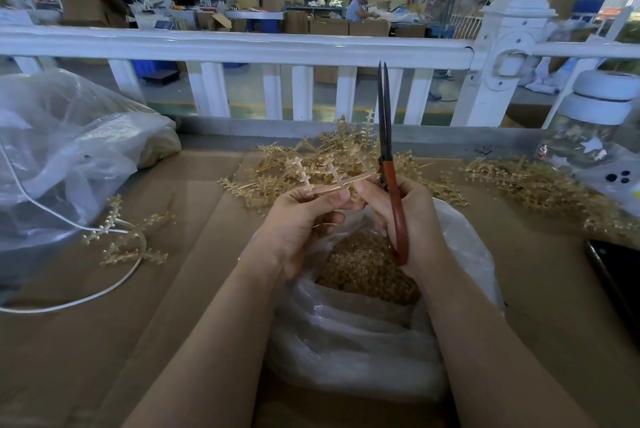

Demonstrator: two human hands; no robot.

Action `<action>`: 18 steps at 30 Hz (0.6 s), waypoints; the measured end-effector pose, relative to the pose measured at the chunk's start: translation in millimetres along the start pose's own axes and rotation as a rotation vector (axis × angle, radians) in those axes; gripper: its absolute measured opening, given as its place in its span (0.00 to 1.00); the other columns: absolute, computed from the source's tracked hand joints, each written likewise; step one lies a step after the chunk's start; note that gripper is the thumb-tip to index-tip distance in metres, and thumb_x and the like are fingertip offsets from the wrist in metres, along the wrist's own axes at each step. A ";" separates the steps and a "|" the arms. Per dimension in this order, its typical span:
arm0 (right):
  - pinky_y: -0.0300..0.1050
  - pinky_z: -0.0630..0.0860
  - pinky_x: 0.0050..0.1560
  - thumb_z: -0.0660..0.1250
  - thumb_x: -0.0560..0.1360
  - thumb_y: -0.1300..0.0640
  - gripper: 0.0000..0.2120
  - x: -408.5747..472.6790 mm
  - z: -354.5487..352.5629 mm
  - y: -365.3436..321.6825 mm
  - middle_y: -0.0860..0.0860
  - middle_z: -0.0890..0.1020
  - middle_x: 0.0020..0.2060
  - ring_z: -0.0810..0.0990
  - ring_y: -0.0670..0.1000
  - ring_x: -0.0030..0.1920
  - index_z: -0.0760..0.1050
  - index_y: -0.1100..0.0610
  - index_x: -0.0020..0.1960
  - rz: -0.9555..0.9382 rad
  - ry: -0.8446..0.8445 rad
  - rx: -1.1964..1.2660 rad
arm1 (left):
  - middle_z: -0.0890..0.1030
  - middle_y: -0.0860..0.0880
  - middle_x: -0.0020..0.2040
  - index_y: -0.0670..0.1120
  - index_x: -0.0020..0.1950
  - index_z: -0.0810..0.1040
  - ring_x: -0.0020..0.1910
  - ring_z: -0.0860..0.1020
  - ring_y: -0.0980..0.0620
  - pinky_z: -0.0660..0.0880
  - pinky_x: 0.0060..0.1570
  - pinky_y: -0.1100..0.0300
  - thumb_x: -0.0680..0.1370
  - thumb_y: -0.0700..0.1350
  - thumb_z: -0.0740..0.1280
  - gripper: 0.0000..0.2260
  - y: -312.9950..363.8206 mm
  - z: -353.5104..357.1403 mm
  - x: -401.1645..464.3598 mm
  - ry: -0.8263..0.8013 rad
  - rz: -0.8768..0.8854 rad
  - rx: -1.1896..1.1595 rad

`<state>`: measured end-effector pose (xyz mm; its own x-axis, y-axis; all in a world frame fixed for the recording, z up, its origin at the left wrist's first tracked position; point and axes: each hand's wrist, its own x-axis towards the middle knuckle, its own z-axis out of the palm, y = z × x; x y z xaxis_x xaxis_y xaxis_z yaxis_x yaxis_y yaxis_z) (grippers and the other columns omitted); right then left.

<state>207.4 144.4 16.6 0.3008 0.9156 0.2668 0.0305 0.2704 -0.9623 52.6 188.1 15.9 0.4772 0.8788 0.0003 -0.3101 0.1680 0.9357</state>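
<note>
Cardboard-covered table runs to a grey ledge at the back, w/ a white fence rail right behind it, so the far edge is closed off. L side is crowded by a big clear plastic bag and a white cord looping over the cardboard. A few loose sprigs lie btwn the cord and the centre. R side has a glass jar w/ white lid near the back and a dark phone at the table's R edge. Bare cardboard shows front-left and front-right of the arms.

Pile of tan plastic sprigs sits just behind the hands, spreading R toward the jar. An open clear bag of small tan bits lies directly under the hands.

left hand has its fingers curled and pinches the L end of a pale plastic sprue, held roughly level above the bag. right hand is wrapped round the red-brown handle of the scissors, blades together and pointing straight up in front of the rail. Its thumb and forefinger also touch the sprue's R end
</note>
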 end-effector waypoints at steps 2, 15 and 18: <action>0.28 0.71 0.28 0.74 0.75 0.62 0.02 -0.3 -0.2 -1.1 0.43 0.79 0.25 0.77 0.38 0.26 0.81 0.59 0.45 0.003 -0.044 0.031 | 0.85 0.44 0.40 0.42 0.43 0.86 0.33 0.78 0.56 0.74 0.32 0.66 0.67 0.43 0.76 0.07 1.3 2.0 -0.1 0.022 0.011 -0.024; 0.44 0.80 0.47 0.80 0.65 0.43 0.15 -0.3 2.1 1.9 0.47 0.85 0.37 0.84 0.47 0.42 0.82 0.51 0.43 -0.059 -0.016 -0.258 | 0.85 0.44 0.38 0.40 0.44 0.81 0.39 0.85 0.50 0.80 0.38 0.62 0.76 0.38 0.70 0.02 5.6 -0.5 2.8 0.279 0.142 -0.204; 0.41 0.78 0.45 0.77 0.65 0.37 0.16 -1.2 1.7 6.5 0.44 0.84 0.37 0.82 0.44 0.40 0.80 0.48 0.43 -0.119 -0.025 -0.357 | 0.85 0.44 0.38 0.41 0.41 0.83 0.39 0.85 0.51 0.81 0.39 0.63 0.74 0.37 0.72 0.03 8.1 -3.2 3.5 0.304 0.179 -0.246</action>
<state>205.6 145.5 10.1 0.2514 0.8922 0.3753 0.3955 0.2592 -0.8811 49.2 194.0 22.4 0.1457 0.9892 0.0168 -0.5700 0.0701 0.8186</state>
